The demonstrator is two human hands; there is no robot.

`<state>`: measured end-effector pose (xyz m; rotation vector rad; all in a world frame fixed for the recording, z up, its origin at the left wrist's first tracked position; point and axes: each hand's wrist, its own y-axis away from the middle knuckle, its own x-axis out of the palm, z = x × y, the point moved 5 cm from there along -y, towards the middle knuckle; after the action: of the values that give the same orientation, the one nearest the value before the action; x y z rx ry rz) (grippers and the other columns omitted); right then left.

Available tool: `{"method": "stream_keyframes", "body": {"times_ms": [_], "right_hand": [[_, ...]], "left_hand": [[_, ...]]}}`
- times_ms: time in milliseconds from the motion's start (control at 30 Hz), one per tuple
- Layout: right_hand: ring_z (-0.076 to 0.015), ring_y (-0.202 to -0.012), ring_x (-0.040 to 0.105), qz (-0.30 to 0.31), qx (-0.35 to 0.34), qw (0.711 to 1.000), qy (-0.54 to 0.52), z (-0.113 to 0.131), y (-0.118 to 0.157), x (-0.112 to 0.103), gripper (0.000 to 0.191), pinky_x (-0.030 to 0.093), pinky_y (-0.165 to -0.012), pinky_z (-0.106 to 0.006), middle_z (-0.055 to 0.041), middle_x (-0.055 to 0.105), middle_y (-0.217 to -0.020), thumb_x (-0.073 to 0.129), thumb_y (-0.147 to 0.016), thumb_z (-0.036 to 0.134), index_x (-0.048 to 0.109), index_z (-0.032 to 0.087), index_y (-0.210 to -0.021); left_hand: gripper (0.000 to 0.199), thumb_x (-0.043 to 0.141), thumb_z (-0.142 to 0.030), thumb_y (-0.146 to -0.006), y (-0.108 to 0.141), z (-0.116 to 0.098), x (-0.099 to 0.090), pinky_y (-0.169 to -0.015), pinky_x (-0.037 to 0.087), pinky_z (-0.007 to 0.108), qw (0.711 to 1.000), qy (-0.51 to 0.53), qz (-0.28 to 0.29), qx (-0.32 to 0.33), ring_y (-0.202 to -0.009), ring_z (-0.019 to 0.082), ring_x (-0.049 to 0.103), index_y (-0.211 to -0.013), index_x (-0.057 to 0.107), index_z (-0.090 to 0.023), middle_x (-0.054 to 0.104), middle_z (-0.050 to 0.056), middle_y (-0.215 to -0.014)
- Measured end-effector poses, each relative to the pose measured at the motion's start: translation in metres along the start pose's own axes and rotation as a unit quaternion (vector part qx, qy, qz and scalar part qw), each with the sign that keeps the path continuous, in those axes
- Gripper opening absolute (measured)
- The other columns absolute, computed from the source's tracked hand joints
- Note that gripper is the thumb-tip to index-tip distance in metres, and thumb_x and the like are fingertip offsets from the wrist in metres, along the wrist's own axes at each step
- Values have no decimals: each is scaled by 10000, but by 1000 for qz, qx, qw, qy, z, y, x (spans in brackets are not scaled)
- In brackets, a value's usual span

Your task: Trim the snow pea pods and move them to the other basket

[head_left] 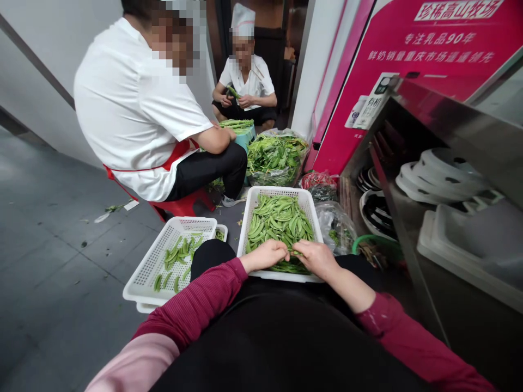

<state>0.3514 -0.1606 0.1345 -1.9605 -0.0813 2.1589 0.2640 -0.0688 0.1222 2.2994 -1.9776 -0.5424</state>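
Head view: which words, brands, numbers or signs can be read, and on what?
"珍稀高山牧场": white strip on the pink panel.
"专注乳品90年": same panel.
"鲜奶销量重庆市场遥遥领先": same panel, slightly blurred.
"有机": white carton pictured there.
Too small or blurred: the carton's finer print and the small characters beneath it.

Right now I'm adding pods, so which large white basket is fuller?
The right basket, heaped with pods; the left basket shows bare bottom between scattered pods.
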Motion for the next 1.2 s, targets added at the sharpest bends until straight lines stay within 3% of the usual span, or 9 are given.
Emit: {"method": "stream_keyframes", "body": {"times_ms": [167,300,500,600,700,800,1033,1100,1200], "right_hand": [[-124,-622,494,0,-18,997,-69,5,0,2,174,290,-535,-221,-9,539,-682,409,-814,230,567,212,-742],[-137,-650,508,-44,30,966,-253,10,4,1,173,355,-591,-236,-7,550,-676,450,-804,297,555,208,-699],[-123,-494,448,-253,286,809,-446,-36,33,-12,232,345,-468,-241,32,495,-539,577,-678,429,526,204,-651],[-81,-360,319,-257,326,735,-536,-44,40,-6,288,223,-354,-215,71,393,-431,612,-627,468,501,204,-649],[-65,-334,274,-223,322,711,-584,-35,35,2,305,178,-339,-206,81,376,-412,626,-613,473,480,206,-634],[-72,-338,295,-207,318,743,-551,-25,30,3,302,206,-347,-213,76,396,-413,604,-630,485,490,206,-629],[-168,-659,526,-170,180,942,-225,-12,28,-27,206,386,-596,-264,-31,576,-740,503,-765,377,583,201,-836],[-173,-694,531,-100,90,985,-109,0,23,-32,188,377,-591,-257,-58,572,-814,480,-788,296,580,206,-919],[-136,-599,508,51,-24,997,-47,17,14,-24,131,345,-517,-234,-40,546,-740,462,-779,184,590,206,-764]], "left_hand": [[177,375,-271,-686,5,5,6,-339,137,179,995,92,21,-44,-323,34,211,-623,481,-144,288,-77,-414],[137,360,-234,-655,6,12,11,-338,138,178,990,132,-2,-54,-315,38,192,-563,428,-159,257,-80,-382],[171,396,-210,-625,9,46,-14,-362,147,191,983,1,-139,-119,-337,46,228,-542,520,-125,300,-62,-371],[242,375,-196,-650,9,42,-21,-393,206,185,984,-34,-149,-89,-384,54,280,-653,602,-110,388,-43,-435],[305,382,-172,-669,7,14,-14,-442,251,178,991,-73,-111,5,-437,56,309,-816,643,-111,445,-33,-502],[338,360,-184,-712,8,-10,1,-441,247,181,996,-69,-40,42,-421,58,273,-895,636,-113,396,-44,-469],[232,382,-183,-731,12,-23,6,-560,340,172,973,-211,-5,96,-542,76,439,-705,608,-135,545,-4,-606],[215,386,-176,-736,16,-25,10,-589,351,181,948,-290,11,132,-569,89,466,-673,588,-144,564,15,-632],[198,396,-176,-734,22,-29,17,-591,350,201,907,-380,10,179,-568,106,465,-623,558,-148,553,37,-628]]}}
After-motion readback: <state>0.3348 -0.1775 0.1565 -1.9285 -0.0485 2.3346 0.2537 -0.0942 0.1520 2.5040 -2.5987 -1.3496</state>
